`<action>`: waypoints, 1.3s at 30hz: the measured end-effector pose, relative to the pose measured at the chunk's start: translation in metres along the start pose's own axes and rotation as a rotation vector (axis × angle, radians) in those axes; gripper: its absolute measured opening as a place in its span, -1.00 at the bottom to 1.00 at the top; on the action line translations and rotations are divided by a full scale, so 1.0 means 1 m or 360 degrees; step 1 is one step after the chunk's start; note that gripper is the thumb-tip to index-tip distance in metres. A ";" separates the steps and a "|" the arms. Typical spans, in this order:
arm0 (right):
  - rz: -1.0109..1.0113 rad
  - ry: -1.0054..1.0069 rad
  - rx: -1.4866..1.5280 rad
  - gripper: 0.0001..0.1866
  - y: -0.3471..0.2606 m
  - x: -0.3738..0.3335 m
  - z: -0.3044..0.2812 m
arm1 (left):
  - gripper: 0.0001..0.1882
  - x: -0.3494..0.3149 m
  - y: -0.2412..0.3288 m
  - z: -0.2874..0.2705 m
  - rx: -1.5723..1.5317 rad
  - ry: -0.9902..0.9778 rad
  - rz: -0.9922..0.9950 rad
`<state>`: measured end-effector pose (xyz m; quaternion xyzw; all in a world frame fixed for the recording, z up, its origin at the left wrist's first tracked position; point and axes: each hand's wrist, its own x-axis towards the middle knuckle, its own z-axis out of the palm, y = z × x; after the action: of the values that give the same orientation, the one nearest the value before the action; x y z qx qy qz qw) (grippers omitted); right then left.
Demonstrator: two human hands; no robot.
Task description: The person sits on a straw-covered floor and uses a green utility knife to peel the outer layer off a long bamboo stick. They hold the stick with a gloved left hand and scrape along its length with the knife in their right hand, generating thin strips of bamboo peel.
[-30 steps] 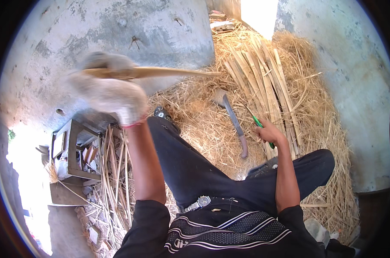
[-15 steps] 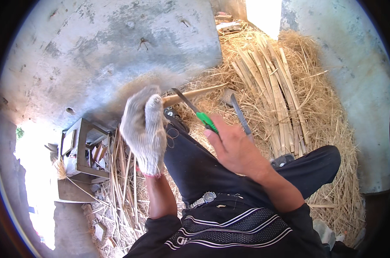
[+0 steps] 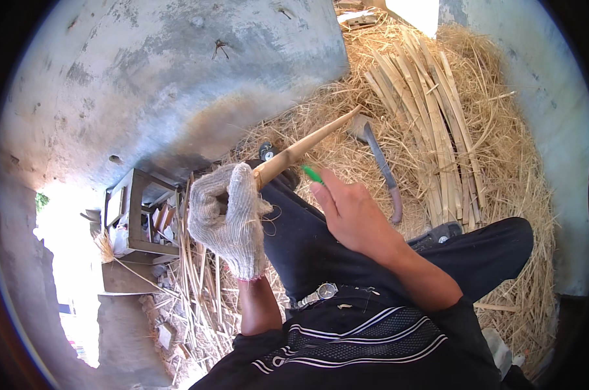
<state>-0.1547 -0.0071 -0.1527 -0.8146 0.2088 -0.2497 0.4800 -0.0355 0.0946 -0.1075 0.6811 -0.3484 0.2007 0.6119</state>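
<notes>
My left hand [image 3: 233, 221], in a grey knitted work glove, is closed around the near end of a pale bamboo strip [image 3: 301, 148]. The strip points away to the far right and tapers to a thin tip. My bare right hand [image 3: 358, 214] is wrapped round a knife with a green handle [image 3: 313, 174], just right of the strip. Only a bit of the handle shows; I cannot make out the blade. A loose thin fibre hangs beside the glove.
A curved machete [image 3: 380, 156] lies on shavings beyond my right hand. Behind it rests a bundle of bamboo strips [image 3: 437, 130] on heaped shavings [image 3: 502, 156]. At left stand a wooden frame cabinet [image 3: 133, 214] and long thin strips [image 3: 200, 286]. A wristwatch [image 3: 326, 291] sits at my waist.
The bamboo strip now shows more of its length and points more steeply away. The knife blade, which crossed near the strip before, is out of sight. The view has shifted slightly.
</notes>
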 end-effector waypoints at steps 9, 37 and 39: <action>0.0078 0.0241 -0.0244 -0.75 0.035 0.010 0.001 | -0.90 -0.003 0.002 0.014 0.0016 -0.0124 0.0037; -0.0076 -0.0042 0.0419 -0.63 0.008 -0.010 -0.012 | -0.50 0.047 0.020 -0.023 0.0630 0.1184 0.0236; -0.0255 0.0051 0.0371 -0.65 0.017 -0.010 -0.004 | -0.46 0.053 0.025 -0.039 0.0706 0.1214 0.0139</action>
<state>-0.1665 -0.0113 -0.1680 -0.7634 0.1202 -0.3227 0.5466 -0.0115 0.1202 -0.0465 0.6577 -0.0747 0.5333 0.5267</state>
